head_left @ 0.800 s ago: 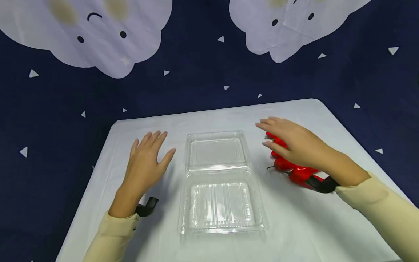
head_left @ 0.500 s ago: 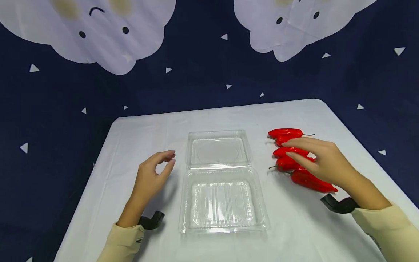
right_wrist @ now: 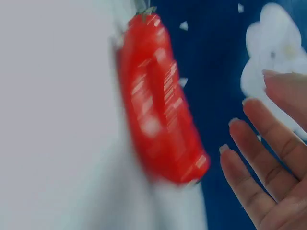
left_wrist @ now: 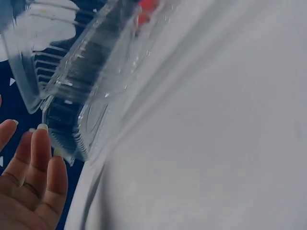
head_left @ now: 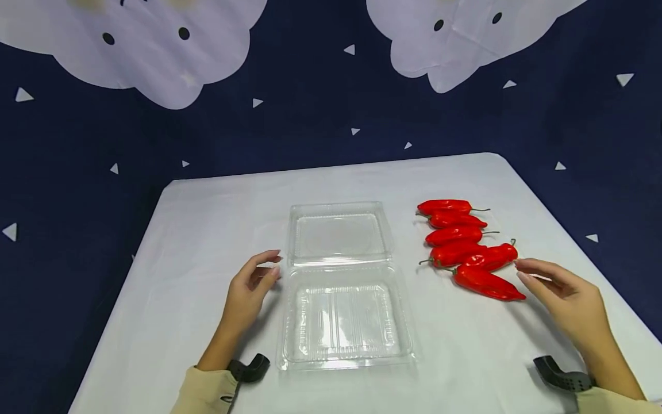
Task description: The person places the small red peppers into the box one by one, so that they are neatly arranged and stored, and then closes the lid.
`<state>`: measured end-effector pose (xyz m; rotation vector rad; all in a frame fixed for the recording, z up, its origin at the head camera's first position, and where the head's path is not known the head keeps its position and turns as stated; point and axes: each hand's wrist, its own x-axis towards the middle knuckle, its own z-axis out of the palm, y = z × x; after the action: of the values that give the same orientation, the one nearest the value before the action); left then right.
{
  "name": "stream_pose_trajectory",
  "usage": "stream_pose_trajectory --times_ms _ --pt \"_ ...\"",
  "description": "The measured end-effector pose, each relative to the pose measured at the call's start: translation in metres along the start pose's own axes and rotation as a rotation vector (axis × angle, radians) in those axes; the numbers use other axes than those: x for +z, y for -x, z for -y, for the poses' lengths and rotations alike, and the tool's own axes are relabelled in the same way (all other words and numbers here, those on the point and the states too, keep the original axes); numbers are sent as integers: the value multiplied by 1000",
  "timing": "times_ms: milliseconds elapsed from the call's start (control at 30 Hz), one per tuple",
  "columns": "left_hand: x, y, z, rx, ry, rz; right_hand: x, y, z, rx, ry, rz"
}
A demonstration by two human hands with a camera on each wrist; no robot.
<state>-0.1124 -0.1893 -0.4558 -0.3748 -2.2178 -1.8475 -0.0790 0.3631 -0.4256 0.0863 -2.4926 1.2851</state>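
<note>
A clear plastic clamshell box lies opened flat on the white-covered table, its lid [head_left: 338, 236] behind and its ribbed base [head_left: 347, 330] in front. Just left of where the two halves join, my left hand [head_left: 248, 296] holds nothing, fingers loosely bent toward the box; the left wrist view has its fingertips near the box edge [left_wrist: 79, 148]. Several red peppers [head_left: 488, 283] with thin stems form a rough column to the right. Beside the nearest ones, my right hand [head_left: 574, 305] has relaxed fingers, fingertips close to a pepper with an upturned stem [head_left: 491, 257]. Nothing is in its grasp.
Behind the table [head_left: 233, 198] hangs a dark blue cloth [head_left: 300, 135] printed with white clouds and small triangles. A black strap mount [head_left: 561, 376] sits on the right wrist, another [head_left: 250, 368] on the left.
Both hands have come back toward the body and lower in view, the right one also moving right, uncovering the peppers. The left fingers have bent from spread. Box and peppers stay put.
</note>
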Motion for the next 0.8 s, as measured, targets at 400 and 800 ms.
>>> stream_pose_trajectory --times_ms 400,800 --pt "5 5 12 -77 45 127 14 26 -47 118 -2 87" --pt "7 3 13 -103 79 165 22 21 -45 29 186 19"
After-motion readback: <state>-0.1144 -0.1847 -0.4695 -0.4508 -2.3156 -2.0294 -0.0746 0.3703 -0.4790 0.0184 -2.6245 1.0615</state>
